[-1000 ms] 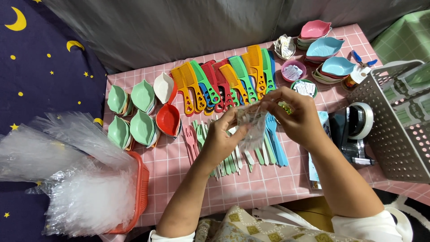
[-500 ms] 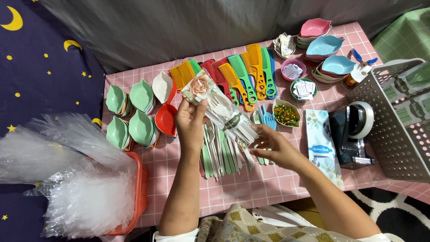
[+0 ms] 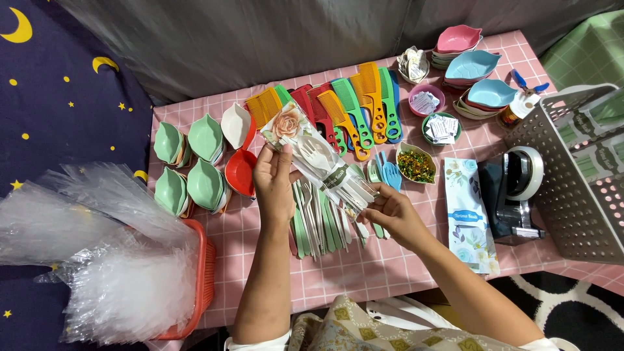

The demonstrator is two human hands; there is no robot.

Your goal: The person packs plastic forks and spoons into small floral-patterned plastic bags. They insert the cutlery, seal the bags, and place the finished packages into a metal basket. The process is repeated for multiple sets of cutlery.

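Observation:
A clear plastic sleeve (image 3: 311, 153) with a rose card at its top holds a white plastic fork and spoon set. It is stretched diagonally above the pink checked table (image 3: 390, 273). My left hand (image 3: 273, 183) grips the sleeve's upper part beside the card. Lower down, my right hand (image 3: 389, 214) pinches its bottom end. Under both hands lie loose plastic forks and spoons (image 3: 318, 224) in white, green and pink.
A fan of coloured combs (image 3: 351, 107) lies behind. Green leaf-shaped dishes (image 3: 192, 162) and a red one (image 3: 240, 172) sit at left, a red basket of clear bags (image 3: 123, 273) at far left. A tape dispenser (image 3: 513, 188), perforated grey basket (image 3: 578, 175) and floral cards (image 3: 468, 214) are right.
My hands were together at the table's middle working the sleeve; since then they have spread apart, the left going up and left, and the sleeve is now stretched out diagonally between them.

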